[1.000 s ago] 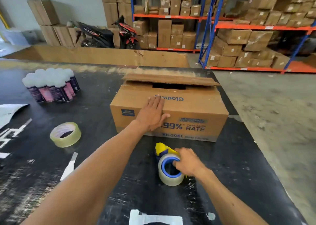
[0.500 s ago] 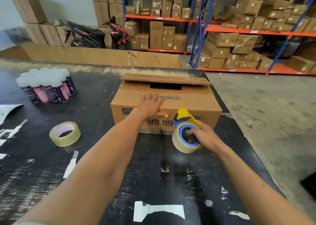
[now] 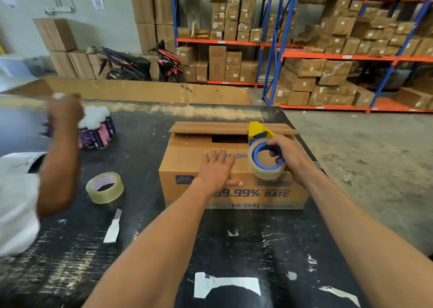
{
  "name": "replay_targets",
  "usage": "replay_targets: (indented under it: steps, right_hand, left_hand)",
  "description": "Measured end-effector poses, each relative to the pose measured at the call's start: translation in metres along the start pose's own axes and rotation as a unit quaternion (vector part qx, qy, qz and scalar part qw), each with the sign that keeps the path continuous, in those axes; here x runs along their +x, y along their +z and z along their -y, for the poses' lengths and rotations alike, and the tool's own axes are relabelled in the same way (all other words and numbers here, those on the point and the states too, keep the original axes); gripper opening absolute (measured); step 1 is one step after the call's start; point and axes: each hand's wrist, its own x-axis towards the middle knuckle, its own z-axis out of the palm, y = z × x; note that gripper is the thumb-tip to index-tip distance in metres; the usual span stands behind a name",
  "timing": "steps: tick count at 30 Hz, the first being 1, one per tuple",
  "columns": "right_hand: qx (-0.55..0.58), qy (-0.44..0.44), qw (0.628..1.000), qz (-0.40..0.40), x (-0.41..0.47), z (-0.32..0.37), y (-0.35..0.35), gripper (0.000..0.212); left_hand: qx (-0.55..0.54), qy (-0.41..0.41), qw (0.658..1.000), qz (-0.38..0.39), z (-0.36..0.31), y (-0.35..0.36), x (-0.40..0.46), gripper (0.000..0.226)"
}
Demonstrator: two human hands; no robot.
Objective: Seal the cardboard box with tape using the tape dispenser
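A brown cardboard box (image 3: 187, 167) with blue print sits on the black table (image 3: 257, 242). Its near top flap lies down; the far flap (image 3: 210, 128) stands slightly raised, leaving a dark gap between them. My left hand (image 3: 216, 170) lies flat, fingers spread, on the near flap at the box's front edge. My right hand (image 3: 289, 158) grips the yellow and blue tape dispenser (image 3: 264, 153) with its clear tape roll, held over the right half of the box top, yellow head toward the far flap.
A loose tape roll (image 3: 104, 187) and a white strip (image 3: 113, 228) lie left of the box. Several capped spray cans (image 3: 98, 129) stand at the far left. Another person's arm (image 3: 58, 158) in a white sleeve reaches over them. Shelves of cartons and a motorbike stand behind.
My right hand lifted the dispenser off the table and carried it up over the box top. My left hand stayed on the flap. Another person's arm came in at the left.
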Motion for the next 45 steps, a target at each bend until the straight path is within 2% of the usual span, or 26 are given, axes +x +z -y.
replay_targets:
  steps: [8, 11, 13, 15, 16, 17, 19, 21, 23, 24, 27, 29, 30, 32, 34, 38, 40, 45]
  right_hand:
    - [-0.02, -0.051, 0.998, 0.008, 0.007, 0.006, 0.004, 0.029]
    - [-0.011, -0.074, 0.997, 0.005, 0.011, 0.003, 0.0, 0.034]
    - [-0.003, -0.083, 0.997, 0.012, 0.016, 0.001, -0.004, 0.036]
    - [-0.013, -0.088, 0.996, 0.023, 0.021, 0.002, -0.009, 0.039]
    - [-0.021, -0.092, 0.995, 0.028, 0.024, 0.002, -0.012, 0.042]
    - [-0.028, -0.096, 0.994, 0.033, 0.027, 0.002, -0.015, 0.046]
    - [-0.039, -0.115, 0.991, 0.051, 0.03, 0.005, -0.02, 0.051]
    - [-0.059, -0.153, 0.984, 0.066, 0.031, 0.01, -0.022, 0.052]
    - [-0.064, -0.195, 0.977, 0.05, 0.034, 0.015, -0.023, 0.051]
    - [-0.057, -0.217, 0.974, 0.025, 0.035, 0.018, -0.023, 0.05]
    - [-0.075, -0.316, 0.945, -0.038, 0.043, 0.021, -0.027, 0.053]
    - [-0.153, -0.382, 0.91, -0.045, 0.051, 0.018, -0.03, 0.057]
    - [-0.197, -0.398, 0.895, -0.04, 0.056, 0.014, -0.03, 0.059]
    - [-0.245, -0.392, 0.886, -0.025, 0.064, 0.007, -0.03, 0.061]
    - [-0.237, -0.393, 0.888, -0.022, 0.073, 0.002, -0.031, 0.061]
    - [-0.192, -0.415, 0.889, -0.016, 0.083, 0.006, -0.024, 0.061]
    - [-0.174, -0.403, 0.898, 0.0, 0.088, 0.006, -0.018, 0.06]
    - [-0.179, -0.366, 0.911, 0.058, 0.106, 0.012, -0.006, 0.06]
  left_hand:
    - [-0.01, 0.01, 1.0, 0.02, -0.001, -0.006, -0.004, 0.101]
    - [-0.029, 0.008, 0.998, 0.052, -0.001, -0.011, -0.003, 0.103]
    - [-0.082, 0.01, 0.994, 0.072, 0.001, -0.018, -0.002, 0.101]
    - [-0.198, 0.009, 0.979, 0.05, 0.005, -0.032, -0.004, 0.09]
    - [-0.287, -0.005, 0.958, 0.017, 0.008, -0.037, -0.003, 0.083]
    - [-0.39, -0.032, 0.92, -0.014, 0.01, -0.044, -0.003, 0.078]
    - [-0.578, -0.095, 0.809, -0.055, 0.014, -0.058, 0.002, 0.082]
    - [-0.712, -0.12, 0.69, -0.049, 0.017, -0.069, 0.014, 0.085]
    - [-0.803, -0.129, 0.581, -0.023, 0.018, -0.083, 0.023, 0.079]
    - [-0.831, -0.132, 0.54, -0.01, 0.019, -0.091, 0.025, 0.078]
    - [-0.883, -0.105, 0.457, 0.014, 0.02, -0.109, 0.029, 0.079]
    - [-0.91, -0.073, 0.408, 0.018, 0.02, -0.12, 0.033, 0.08]
    - [-0.914, -0.063, 0.401, 0.019, 0.017, -0.126, 0.035, 0.079]
    - [-0.902, -0.062, 0.427, 0.014, 0.01, -0.134, 0.038, 0.073]
    - [-0.889, -0.083, 0.451, 0.002, 0.007, -0.134, 0.041, 0.064]
    - [-0.9, -0.126, 0.417, -0.033, 0.011, -0.132, 0.049, 0.026]
    - [-0.896, -0.146, 0.418, -0.043, 0.014, -0.132, 0.056, 0.011]
    - [-0.848, -0.243, 0.455, -0.12, 0.026, -0.129, 0.075, 0.011]
